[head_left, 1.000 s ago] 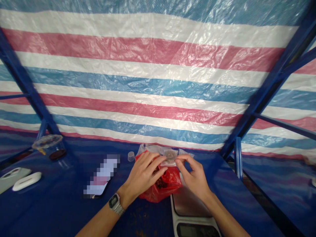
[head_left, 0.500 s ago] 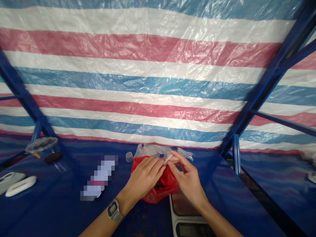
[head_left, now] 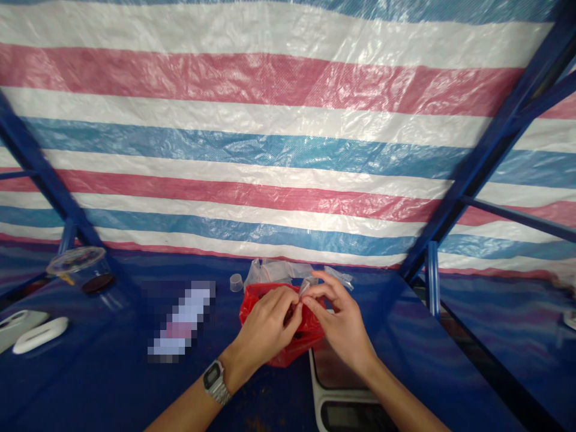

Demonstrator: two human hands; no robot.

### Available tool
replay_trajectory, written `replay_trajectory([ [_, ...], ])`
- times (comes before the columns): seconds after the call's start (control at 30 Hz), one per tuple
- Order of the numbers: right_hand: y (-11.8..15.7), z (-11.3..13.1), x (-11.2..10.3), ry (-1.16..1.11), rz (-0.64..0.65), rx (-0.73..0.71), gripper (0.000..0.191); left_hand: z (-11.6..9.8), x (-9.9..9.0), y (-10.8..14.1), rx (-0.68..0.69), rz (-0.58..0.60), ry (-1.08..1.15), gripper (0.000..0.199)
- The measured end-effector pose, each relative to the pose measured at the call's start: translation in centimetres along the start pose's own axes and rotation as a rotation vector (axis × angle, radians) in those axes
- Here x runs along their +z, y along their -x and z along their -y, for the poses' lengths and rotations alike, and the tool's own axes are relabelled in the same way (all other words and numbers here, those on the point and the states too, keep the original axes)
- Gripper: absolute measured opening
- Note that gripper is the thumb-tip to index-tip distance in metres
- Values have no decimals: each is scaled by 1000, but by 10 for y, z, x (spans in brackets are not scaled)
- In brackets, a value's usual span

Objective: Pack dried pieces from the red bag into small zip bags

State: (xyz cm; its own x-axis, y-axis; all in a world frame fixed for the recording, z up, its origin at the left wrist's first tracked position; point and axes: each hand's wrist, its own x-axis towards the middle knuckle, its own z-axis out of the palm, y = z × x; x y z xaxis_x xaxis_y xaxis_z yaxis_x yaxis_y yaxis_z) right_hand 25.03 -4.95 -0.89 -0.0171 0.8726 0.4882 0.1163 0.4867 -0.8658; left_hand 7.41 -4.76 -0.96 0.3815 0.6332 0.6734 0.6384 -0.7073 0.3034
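A small clear plastic bag [head_left: 307, 284] is pinched between the fingertips of my left hand [head_left: 270, 321] and my right hand [head_left: 344, 324], which meet at its edge. Below them an open red plastic bag [head_left: 288, 356] with dark contents rests on the blue table [head_left: 112, 384]. My left hand, with a metal watch on the wrist, covers part of the red bag. Under my right hand and forearm lies a scale [head_left: 317, 396] with a dark display at its front. Behind the red bag are clear plastic bags [head_left: 272, 271] and a small clear cup [head_left: 236, 282].
At the far left are a clear round container [head_left: 81, 264] and a white oval object [head_left: 40, 336] beside a grey-green one [head_left: 20, 324]. A blurred-out, pixelated object [head_left: 184, 324] lies left of my hands. Blue metal frame bars [head_left: 481, 138] and a striped sheet [head_left: 270, 132] stand behind.
My left fingers have curled into a pinch at the small clear bag. The fingertips of both hands have come closer together. The view has shifted slightly.
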Motion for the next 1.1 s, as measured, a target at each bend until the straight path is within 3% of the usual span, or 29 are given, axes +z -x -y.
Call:
replay_trajectory([
  [0.23,-1,4,-1,40,101,-1,36,4,-2,-3,-233,100,226,11],
  [0.4,3,2,5,129,89,-78,24,1,0,-6,-325,150,341,16],
  [0.63,8,4,6,276,83,-138,16,9,-4,-10,-422,-9,404,14],
  [0.7,7,4,3,342,22,-160,13,12,-6,-11,-455,-24,497,16],
  [0.8,4,-1,-4,468,-107,-158,28,15,-6,-13,-483,-92,643,22],
  [0.9,0,-9,-10,542,-94,-106,49,19,-7,-16,-482,-124,685,24],
  [1.0,-2,-17,-12,503,-29,-31,49,23,-9,-18,-441,-42,639,23],
  [1.1,-4,-23,-10,425,-44,-1,42,27,-11,-18,-423,33,597,21],
])
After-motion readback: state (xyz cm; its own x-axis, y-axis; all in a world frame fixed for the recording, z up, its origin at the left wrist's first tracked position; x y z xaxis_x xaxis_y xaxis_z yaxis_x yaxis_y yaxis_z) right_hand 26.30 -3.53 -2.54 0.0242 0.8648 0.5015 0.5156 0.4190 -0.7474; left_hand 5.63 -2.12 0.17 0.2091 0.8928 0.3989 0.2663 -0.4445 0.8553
